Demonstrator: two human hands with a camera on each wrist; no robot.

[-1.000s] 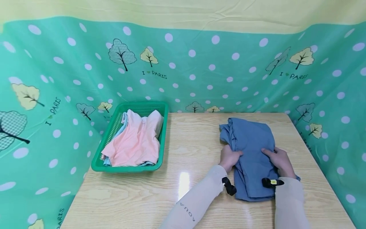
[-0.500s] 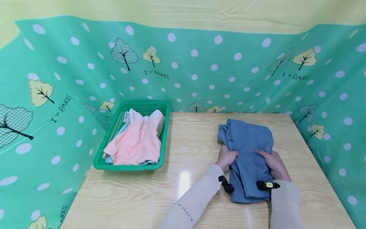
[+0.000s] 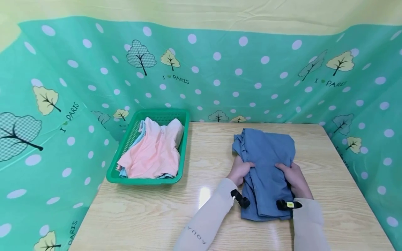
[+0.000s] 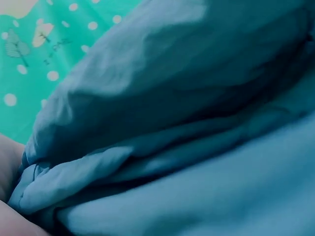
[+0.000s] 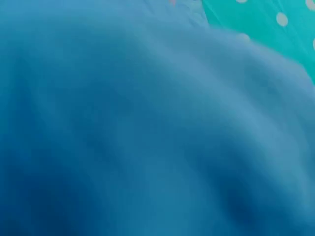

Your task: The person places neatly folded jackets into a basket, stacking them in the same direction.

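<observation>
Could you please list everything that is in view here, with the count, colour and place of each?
Folded cloth: one, blue, on the right half of the table, between the hands.
Basket: one, green, on the table's far left.
Pink garment: one, pale pink, uppermost in the basket.
Cloth beneath it: count unclear, light blue, in the basket.
Table: one, light wood, under everything.
Curtain: count unclear, green and pale yellow with dots and trees, behind and at both sides.
Left hand: one, bare, gripping the folded cloth's left edge.
Right hand: one, bare, gripping its right edge.
Sleeves: two, pale, on the forearms.
Straps: two, black, at the wrists.
</observation>
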